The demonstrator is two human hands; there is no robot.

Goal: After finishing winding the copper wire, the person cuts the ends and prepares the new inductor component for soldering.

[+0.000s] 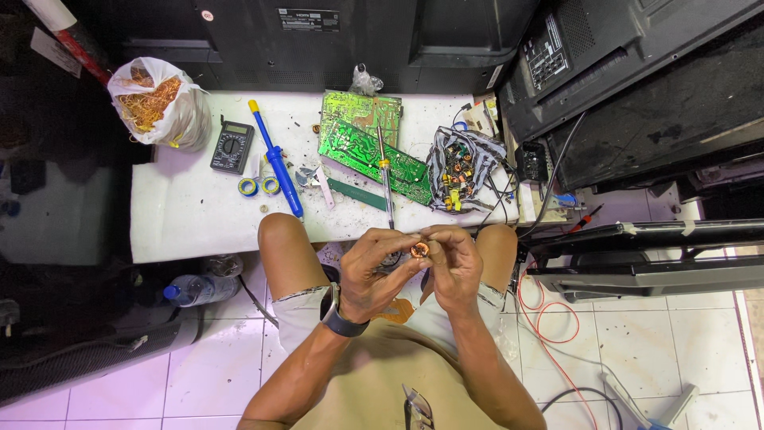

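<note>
Dark television backs (pixel 637 87) lean around the far and right sides of the low white tabletop (pixel 183 223), the largest things in the room. On the tabletop's far left corner sits a white plastic bag (pixel 179 111) stuffed with copper wire. Toward the far edge at the middle lie two green circuit boards (pixel 362 135), one overlapping the other, with a soldering iron (pixel 384 171) laid across them and pointing at the near edge. Just right of the boards, near the right edge, a striped cloth pouch (pixel 469 155) holds a heap of small electronic parts. Left of the boards lies a blue desoldering pump (pixel 278 167), slanted toward the near edge, and beyond it a black multimeter (pixel 231 146). Two small rolls of tape (pixel 259 186) rest between the meter and the pump.

The person sits at the near edge, knees against it. Off the tabletop, just past its near edge and above the lap, the left hand (pixel 374 275) and right hand (pixel 452 267) meet, fingers curled in. Between the fingertips of both is pinched a small copper coil (pixel 419 250), its round face turned upward. A dark watch (pixel 338 314) wraps the left wrist.
</note>
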